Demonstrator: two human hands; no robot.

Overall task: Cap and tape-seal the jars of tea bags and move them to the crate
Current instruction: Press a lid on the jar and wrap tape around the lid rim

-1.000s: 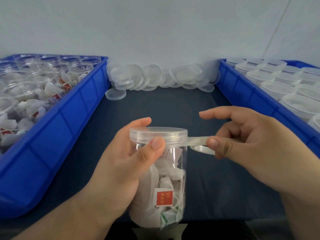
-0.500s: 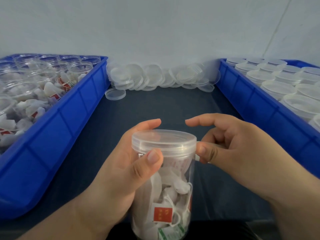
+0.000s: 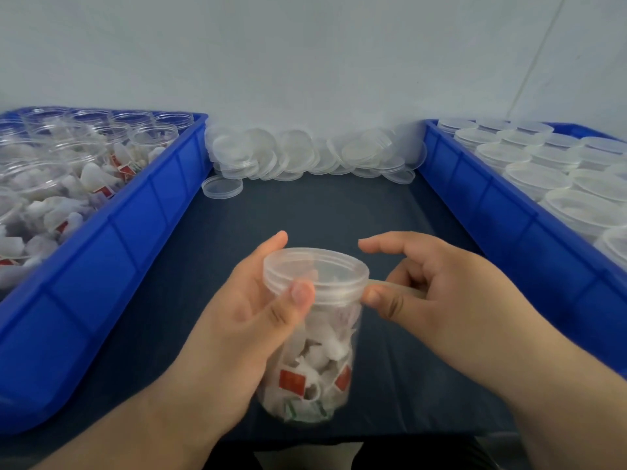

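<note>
A clear jar of tea bags with red tags is held above the dark table, tilted with its top away from me. A clear cap sits on it. My left hand grips the jar from the left, thumb on the cap's rim. My right hand pinches a strip of clear tape that runs from the cap's right edge; its forefinger points left above the cap. The tape roll is hidden in that hand.
A blue crate on the left holds several uncapped jars of tea bags. On the right, another blue crate holds several capped jars. Loose clear caps pile along the back wall, one cap lying apart.
The jar has dropped lower and tilted away from me. My right hand closed in on the cap, shortening the stretched tape, then drew slightly right again with the strip showing.
</note>
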